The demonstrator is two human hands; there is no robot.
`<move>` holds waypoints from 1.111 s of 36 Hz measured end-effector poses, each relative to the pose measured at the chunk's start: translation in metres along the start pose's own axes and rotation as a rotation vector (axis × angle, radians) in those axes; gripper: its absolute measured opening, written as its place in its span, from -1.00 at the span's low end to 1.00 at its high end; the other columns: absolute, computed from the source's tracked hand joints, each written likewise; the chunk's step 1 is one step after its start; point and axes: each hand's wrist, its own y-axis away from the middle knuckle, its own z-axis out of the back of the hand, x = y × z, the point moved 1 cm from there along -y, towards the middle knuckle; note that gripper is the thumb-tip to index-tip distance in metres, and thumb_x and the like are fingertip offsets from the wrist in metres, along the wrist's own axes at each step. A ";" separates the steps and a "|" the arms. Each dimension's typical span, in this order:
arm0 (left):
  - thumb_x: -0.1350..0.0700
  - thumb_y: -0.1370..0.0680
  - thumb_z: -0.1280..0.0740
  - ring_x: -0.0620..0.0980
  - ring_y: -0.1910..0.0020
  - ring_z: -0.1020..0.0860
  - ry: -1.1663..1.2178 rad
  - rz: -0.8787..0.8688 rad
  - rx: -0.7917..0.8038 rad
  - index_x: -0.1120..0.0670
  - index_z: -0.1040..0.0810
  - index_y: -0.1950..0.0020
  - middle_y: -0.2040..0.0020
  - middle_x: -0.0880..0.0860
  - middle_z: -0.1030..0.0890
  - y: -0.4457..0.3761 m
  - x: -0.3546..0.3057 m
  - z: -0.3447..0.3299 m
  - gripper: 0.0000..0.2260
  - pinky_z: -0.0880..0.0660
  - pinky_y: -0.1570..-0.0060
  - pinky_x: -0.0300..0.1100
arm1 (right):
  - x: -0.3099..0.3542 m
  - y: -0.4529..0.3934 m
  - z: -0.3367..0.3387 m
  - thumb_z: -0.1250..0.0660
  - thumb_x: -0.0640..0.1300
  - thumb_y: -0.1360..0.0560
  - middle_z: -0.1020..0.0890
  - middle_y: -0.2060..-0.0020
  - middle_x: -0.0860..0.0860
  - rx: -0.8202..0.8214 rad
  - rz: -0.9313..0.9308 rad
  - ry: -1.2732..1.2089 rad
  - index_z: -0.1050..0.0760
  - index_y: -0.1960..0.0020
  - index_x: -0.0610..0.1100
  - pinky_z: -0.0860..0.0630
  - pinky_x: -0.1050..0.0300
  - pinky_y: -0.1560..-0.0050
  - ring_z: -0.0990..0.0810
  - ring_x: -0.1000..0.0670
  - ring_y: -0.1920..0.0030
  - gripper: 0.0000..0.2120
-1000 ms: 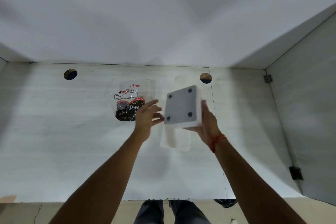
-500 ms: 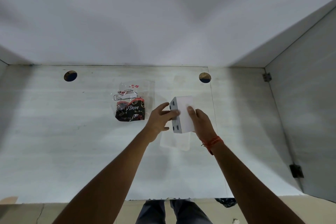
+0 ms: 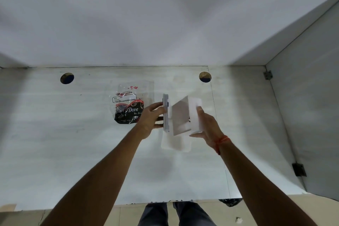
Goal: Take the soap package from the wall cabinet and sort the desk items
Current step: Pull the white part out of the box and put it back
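Above the worktop (image 3: 55, 134) our left hand (image 3: 149, 122) grips a grey panel (image 3: 166, 113), our right hand (image 3: 207, 126) a white box (image 3: 185, 115); beside them lies a clear "Dove" bag (image 3: 129, 106).

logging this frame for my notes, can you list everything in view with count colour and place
desk: one, pale whitish-grey, fills the middle of the view, against the wall
cable holes: two, round and dark, near the desk's back edge, one left and one right
soap package: one, clear plastic with black and red Dove print, flat on the desk, left of the hands
flat panel: one, grey-white, held edge-on in the left hand's grip
white box: one, white, held tilted above the desk in the right hand
clear plastic sheet: one, see-through, on the desk under the hands
hinges: two, dark metal, on the right side panel, one back and one nearer
left hand: one, centre
right hand: one, orange thread on the wrist
legs: dark trousers, bottom edge
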 end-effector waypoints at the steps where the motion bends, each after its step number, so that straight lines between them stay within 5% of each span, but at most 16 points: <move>1: 0.14 -0.56 -0.33 0.07 0.15 -0.65 -0.003 0.002 -0.025 0.04 -0.56 -0.22 0.07 0.06 -0.67 0.000 0.000 0.000 -0.77 -0.63 0.08 0.03 | 0.002 0.000 0.001 -0.17 0.30 -0.53 -0.63 -0.13 -0.12 0.008 0.006 0.018 -0.53 -0.21 -0.04 -0.65 -0.23 0.08 -0.59 -0.19 -0.14 -0.51; 5: 0.06 -0.49 -0.42 0.07 0.00 -0.62 -0.114 -0.038 -0.197 -0.06 -0.57 -0.08 -0.05 0.06 -0.65 -0.010 0.009 -0.001 -0.81 -0.61 0.02 0.01 | 0.007 -0.002 0.001 -0.14 0.26 -0.56 -0.63 -0.11 -0.13 -0.052 0.025 -0.022 -0.54 -0.18 -0.04 -0.64 -0.23 0.03 -0.60 -0.19 -0.13 -0.56; 8: -0.08 -0.39 -0.48 0.02 -0.03 -0.55 -0.415 -0.041 -0.373 0.08 -0.48 -0.27 -0.15 0.04 -0.58 -0.016 0.025 0.008 -0.49 -0.56 0.13 -0.16 | 0.001 -0.002 0.009 -0.14 0.26 -0.57 -0.63 -0.14 -0.15 -0.124 0.023 -0.077 -0.53 -0.23 -0.08 -0.65 -0.17 0.07 -0.60 -0.19 -0.15 -0.52; 11: -0.24 -0.23 -0.47 0.21 -0.24 -0.46 -0.729 0.030 -0.506 0.09 -0.31 -0.38 -0.29 0.19 -0.46 -0.017 0.044 0.019 -0.17 -0.46 -0.14 0.06 | -0.007 0.003 0.019 -0.13 0.25 -0.57 -0.62 -0.14 -0.15 -0.153 0.039 -0.153 -0.54 -0.19 -0.04 -0.63 -0.25 0.03 -0.61 -0.19 -0.14 -0.56; 16: -0.20 -0.23 -0.48 0.30 -0.31 -0.36 -1.001 0.075 -0.632 0.09 -0.19 -0.40 -0.36 0.24 -0.32 -0.016 0.073 0.030 -0.12 -0.40 -0.22 0.19 | -0.016 0.006 0.035 -0.10 0.19 -0.60 -0.61 -0.15 -0.19 -0.189 0.017 -0.319 -0.51 -0.09 0.06 -0.55 -0.37 -0.08 -0.59 -0.20 -0.15 -0.70; 23: -0.08 -0.28 -0.44 0.34 -0.40 -0.26 -1.218 0.073 -0.644 0.16 -0.22 -0.42 -0.45 0.30 -0.22 -0.015 0.091 0.021 -0.20 -0.29 -0.25 0.31 | -0.019 0.007 0.037 -0.10 0.16 -0.61 -0.61 -0.15 -0.23 -0.216 0.009 -0.426 -0.49 -0.20 -0.02 -0.54 -0.37 -0.09 -0.58 -0.22 -0.18 -0.65; 28: -0.08 -0.48 -0.31 0.21 -0.26 -0.42 -1.187 -0.223 -0.531 0.15 -0.39 -0.36 -0.31 0.19 -0.45 -0.004 0.089 -0.015 -0.48 -0.46 -0.12 0.07 | -0.017 0.002 0.037 -0.11 0.16 -0.61 -0.70 0.01 -0.14 -0.221 0.026 -0.446 -0.49 -0.23 -0.03 -0.54 -0.36 -0.08 -0.60 -0.22 -0.17 -0.64; 34: -0.17 -0.45 -0.38 0.16 -0.28 -0.44 -1.038 0.132 -0.384 0.22 -0.34 -0.38 -0.31 0.19 -0.45 -0.001 0.103 -0.059 -0.34 -0.46 -0.20 0.00 | -0.017 0.001 0.038 -0.13 0.16 -0.60 -0.74 0.16 -0.04 -0.226 0.035 -0.420 -0.53 -0.15 0.02 -0.53 -0.36 -0.12 -0.64 -0.20 -0.07 -0.68; 40: 0.00 -0.41 -0.44 0.14 -0.26 -0.47 -1.027 0.201 -0.421 0.21 -0.34 -0.34 -0.28 0.16 -0.49 -0.012 0.108 -0.066 -0.41 -0.48 -0.16 -0.03 | -0.020 0.003 0.046 -0.17 0.20 -0.57 -0.70 0.05 -0.15 -0.257 0.005 -0.368 -0.55 -0.03 -0.06 -0.56 -0.29 -0.10 -0.67 -0.17 -0.01 -0.64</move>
